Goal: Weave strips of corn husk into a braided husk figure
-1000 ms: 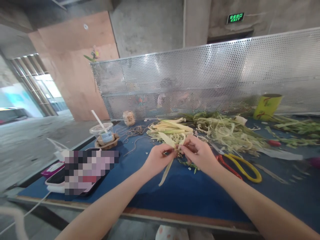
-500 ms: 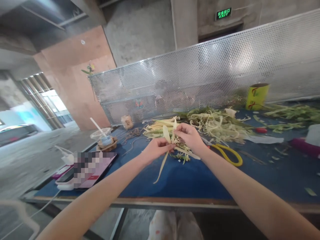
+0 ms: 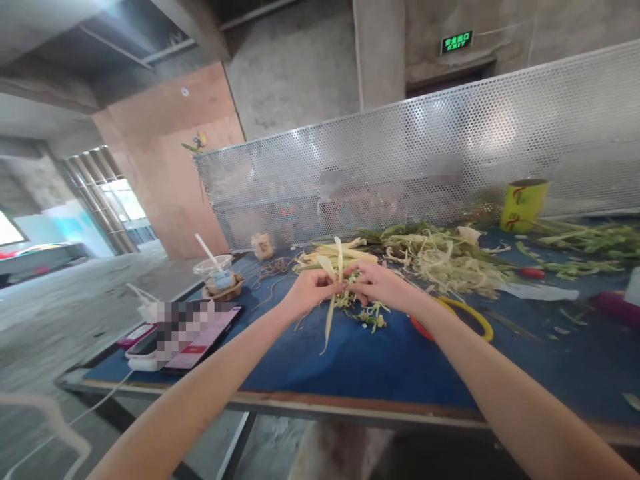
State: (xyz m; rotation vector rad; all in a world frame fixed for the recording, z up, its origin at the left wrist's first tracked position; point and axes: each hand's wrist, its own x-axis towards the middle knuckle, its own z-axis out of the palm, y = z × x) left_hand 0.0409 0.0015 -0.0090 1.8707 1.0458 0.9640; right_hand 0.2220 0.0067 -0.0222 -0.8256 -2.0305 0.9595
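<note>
My left hand (image 3: 314,291) is closed in a pinch on pale, husk-like leaf strips (image 3: 329,327). One strip hangs down below the fingers, and others stick up above them. Close against it, my right hand (image 3: 376,285) has its fingertips closed at the base of the same strips, where the fingers partly hide the meeting point. Under and behind both hands lie a bundle of yellowish strips (image 3: 345,256) and small green scraps (image 3: 371,316). Scissors with yellow and red handles (image 3: 484,323) lie partly beneath my right forearm.
The blue tabletop (image 3: 300,373) carries a tablet-like device (image 3: 200,343) and a cup with a straw (image 3: 220,275) at left. A heap of pale leaves (image 3: 445,260) lies behind right, near a yellow roll (image 3: 524,205). A perforated metal screen (image 3: 380,153) closes the back.
My right hand has come down from the upright strip to the strips' base beside my left hand. The long strip along my right forearm no longer shows. The view has shifted slightly.
</note>
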